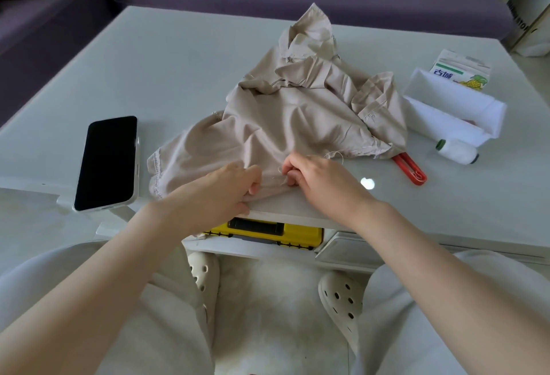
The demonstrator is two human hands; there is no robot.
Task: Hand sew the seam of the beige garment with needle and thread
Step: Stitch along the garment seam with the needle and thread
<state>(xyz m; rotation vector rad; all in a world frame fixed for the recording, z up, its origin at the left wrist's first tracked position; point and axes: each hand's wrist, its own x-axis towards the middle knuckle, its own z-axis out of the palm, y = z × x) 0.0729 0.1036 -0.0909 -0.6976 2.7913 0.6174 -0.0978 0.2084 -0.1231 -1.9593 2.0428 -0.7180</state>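
Beyond the lap, the left hand grips the beige garment and the right hand pinches the needle.

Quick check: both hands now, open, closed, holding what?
Left hand: grips the crumpled beige fabric garment.
Right hand: pinches what looks like a thin needle at the seam.

One garment, one needle, one phone, one thread spool, one carton, two clogs, two hands.
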